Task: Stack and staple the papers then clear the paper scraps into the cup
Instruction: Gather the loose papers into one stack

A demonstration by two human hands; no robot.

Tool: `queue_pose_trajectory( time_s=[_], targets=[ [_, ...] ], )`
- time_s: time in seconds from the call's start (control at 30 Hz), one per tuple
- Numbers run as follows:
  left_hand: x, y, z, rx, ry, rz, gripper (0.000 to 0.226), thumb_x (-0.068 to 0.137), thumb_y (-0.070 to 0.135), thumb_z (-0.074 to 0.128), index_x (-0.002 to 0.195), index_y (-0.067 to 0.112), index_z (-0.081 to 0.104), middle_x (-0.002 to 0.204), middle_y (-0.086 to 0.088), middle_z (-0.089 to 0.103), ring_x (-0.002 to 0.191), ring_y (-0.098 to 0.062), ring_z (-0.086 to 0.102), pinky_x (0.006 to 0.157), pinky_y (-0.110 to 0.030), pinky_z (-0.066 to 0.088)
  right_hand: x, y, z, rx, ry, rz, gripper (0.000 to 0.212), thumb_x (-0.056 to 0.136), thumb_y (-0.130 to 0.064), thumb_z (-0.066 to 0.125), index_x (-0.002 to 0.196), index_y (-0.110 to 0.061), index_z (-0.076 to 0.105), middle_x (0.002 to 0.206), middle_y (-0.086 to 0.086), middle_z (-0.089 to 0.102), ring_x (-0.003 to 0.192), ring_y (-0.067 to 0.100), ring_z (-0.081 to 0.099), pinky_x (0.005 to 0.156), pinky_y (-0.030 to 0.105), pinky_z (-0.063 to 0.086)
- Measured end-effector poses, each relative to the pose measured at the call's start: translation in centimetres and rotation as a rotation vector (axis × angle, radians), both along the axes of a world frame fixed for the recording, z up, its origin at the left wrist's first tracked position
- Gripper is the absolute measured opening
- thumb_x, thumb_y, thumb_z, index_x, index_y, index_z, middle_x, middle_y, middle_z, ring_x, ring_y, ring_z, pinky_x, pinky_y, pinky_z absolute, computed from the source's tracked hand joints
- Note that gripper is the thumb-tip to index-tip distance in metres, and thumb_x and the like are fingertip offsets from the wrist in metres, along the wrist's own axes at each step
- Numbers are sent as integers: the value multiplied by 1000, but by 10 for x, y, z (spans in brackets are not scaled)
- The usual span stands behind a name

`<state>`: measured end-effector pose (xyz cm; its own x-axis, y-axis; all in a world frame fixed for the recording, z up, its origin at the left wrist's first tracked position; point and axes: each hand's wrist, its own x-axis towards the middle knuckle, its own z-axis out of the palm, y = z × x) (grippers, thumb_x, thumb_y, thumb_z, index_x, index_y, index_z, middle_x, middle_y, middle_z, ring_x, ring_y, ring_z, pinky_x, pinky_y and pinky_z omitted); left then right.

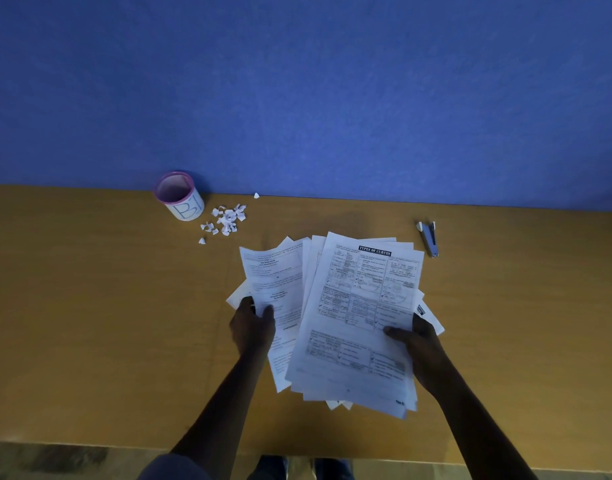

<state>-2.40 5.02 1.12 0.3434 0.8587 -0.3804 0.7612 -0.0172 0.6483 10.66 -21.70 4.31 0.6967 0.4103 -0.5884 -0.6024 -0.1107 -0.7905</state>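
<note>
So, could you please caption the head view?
Left hand and right hand grip fanned papers; stapler, scraps and cup sit beyond.

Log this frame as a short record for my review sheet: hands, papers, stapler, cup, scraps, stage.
left hand: grips the papers' left side
right hand: grips the papers' right side
papers: fanned, edges misaligned
stapler: lying on the table, right of the papers, untouched
cup: upright near the wall
scraps: loose on the table, right of the cup
stage: stacking; stapling and clearing not yet done
</note>
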Motion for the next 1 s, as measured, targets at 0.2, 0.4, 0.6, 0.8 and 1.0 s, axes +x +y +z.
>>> queue_pose_trajectory(
  time_s=[0.2,0.4,0.6,0.8,1.0],
  targets=[
    [-10,3,16,-279,-400,-115,17,103,26,64,118,33,65,117,8,73,109,-20,70,87,-41,57,2,8,7,36,20,5,46,88,13,62,132,0,64,126,18,73,115,40,70,94,57,59],
    [-7,7,27,-610,-635,-205,46,98,20,67,143,23,59,136,-9,70,124,-34,68,98,-58,57,11,25,15,59,-6,37,48,88,12,64,134,-1,63,130,18,71,119,40,69,96,58,58],
    [-2,2,47,-789,-660,-248,53,94,12,71,144,18,59,133,-15,71,121,-34,70,89,-50,63,9,32,21,72,3,37,47,88,13,61,133,-2,64,128,17,73,116,39,70,95,58,58],
    [6,0,47,-846,-596,-120,66,90,51,73,145,19,58,137,-18,68,123,-36,69,99,-55,58,3,30,13,39,0,22,46,87,15,61,130,-1,66,124,17,74,113,40,72,95,60,58],
    [9,-6,43,-740,-558,-249,49,91,19,73,137,28,60,127,-1,75,120,-28,71,95,-48,61,-2,27,9,-21,-64,31,56,70,0,71,126,-9,67,120,13,76,111,38,73,93,58,59]
  ],
)
